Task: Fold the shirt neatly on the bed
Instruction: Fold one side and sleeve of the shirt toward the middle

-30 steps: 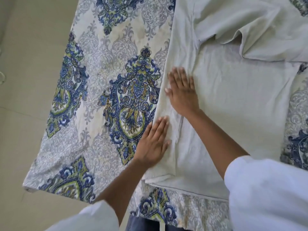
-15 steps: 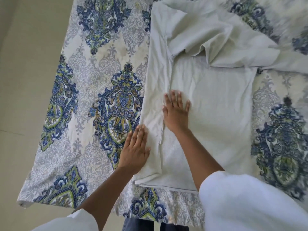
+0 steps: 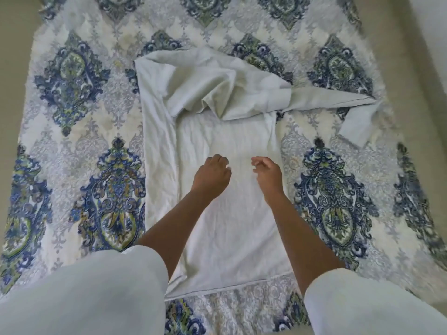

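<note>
Head view, looking down. A pale shirt (image 3: 229, 238) lies flat at the middle of the bed (image 3: 72, 146), which is covered in a blue, green and grey medallion print. The shirt's hem points to 6 o'clock and its bunched, rumpled upper part to 12 o'clock. The 9 o'clock side of the shirt is turned in over the body as a long strip (image 3: 159, 165) that runs from hem to shoulder. From the bunched top, one long shirt sleeve (image 3: 326, 100) reaches out toward 2 o'clock across the print, then doubles back, so that its cuff (image 3: 354, 131) lies toward 3 o'clock. The left hand (image 3: 211, 176) and right hand (image 3: 267, 174) are side by side over the centre of the shirt body, near each other but apart. The fingers of both are loosely curled and pinch no cloth; the right thumb stands away from its fingers. Whether the fingertips touch the fabric cannot be told. Both bare forearms enter from 6 o'clock out of white cuffs (image 3: 375, 303). Beige floor (image 3: 14, 44) shows at 10 o'clock.
</note>
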`<state>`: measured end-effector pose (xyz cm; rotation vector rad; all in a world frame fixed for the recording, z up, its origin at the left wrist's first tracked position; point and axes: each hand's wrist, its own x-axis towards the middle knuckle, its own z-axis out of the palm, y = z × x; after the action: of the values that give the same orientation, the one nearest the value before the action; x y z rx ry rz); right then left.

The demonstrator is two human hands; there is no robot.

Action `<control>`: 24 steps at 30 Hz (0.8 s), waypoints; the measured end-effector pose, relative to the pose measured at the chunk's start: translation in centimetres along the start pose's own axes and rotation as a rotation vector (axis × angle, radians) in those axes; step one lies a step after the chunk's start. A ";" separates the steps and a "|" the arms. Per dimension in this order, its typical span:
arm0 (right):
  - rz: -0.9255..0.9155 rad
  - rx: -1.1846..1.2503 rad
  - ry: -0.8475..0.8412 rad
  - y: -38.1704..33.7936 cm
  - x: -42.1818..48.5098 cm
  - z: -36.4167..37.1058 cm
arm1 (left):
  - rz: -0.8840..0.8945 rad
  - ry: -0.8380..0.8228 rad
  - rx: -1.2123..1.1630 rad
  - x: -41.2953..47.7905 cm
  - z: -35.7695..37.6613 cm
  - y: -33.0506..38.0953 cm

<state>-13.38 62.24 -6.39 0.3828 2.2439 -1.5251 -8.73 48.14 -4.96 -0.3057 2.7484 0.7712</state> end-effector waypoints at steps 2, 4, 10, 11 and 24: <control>0.103 0.158 -0.018 -1.0 1.7 -1.4 | 0.006 -0.025 -0.006 1.4 -0.5 0.9; 0.204 0.287 -0.052 -2.4 3.6 -2.7 | 0.001 -0.016 -0.021 2.8 -1.4 1.6; 0.195 0.351 -0.123 -6.9 11.1 -3.7 | -0.080 0.023 -0.164 7.9 -3.7 2.9; 0.183 0.372 -0.084 -7.4 12.2 -3.3 | -0.074 0.032 -0.194 8.8 -3.9 3.1; -0.029 -0.351 0.164 -12.0 17.1 -3.4 | -0.234 -0.020 -0.884 17.8 -6.1 4.6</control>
<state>-34.30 60.99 -3.47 0.3811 2.5929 -1.1146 -27.99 46.42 -3.32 -0.7523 2.1219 1.8445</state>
